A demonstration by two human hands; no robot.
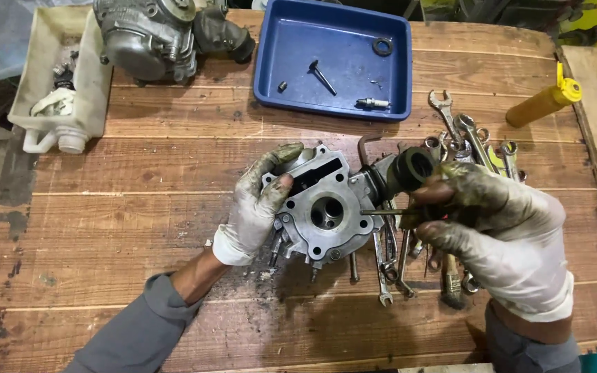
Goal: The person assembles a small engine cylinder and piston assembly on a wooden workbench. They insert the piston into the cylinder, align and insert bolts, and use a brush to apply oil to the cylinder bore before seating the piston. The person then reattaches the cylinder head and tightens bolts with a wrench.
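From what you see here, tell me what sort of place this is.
Likely a small engine repair workbench: gloved hands steady a metal cylinder head, wrenches lie heaped beside it, and a blue tray holds loose parts.

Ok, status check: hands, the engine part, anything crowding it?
Left hand steadies cylinder head. Right hand holds thin rod at its side. Wrenches piled close right.

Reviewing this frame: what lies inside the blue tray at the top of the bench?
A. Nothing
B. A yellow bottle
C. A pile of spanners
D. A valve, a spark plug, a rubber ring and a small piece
D: the blue tray holds a valve, a spark plug, a rubber ring and a small piece.
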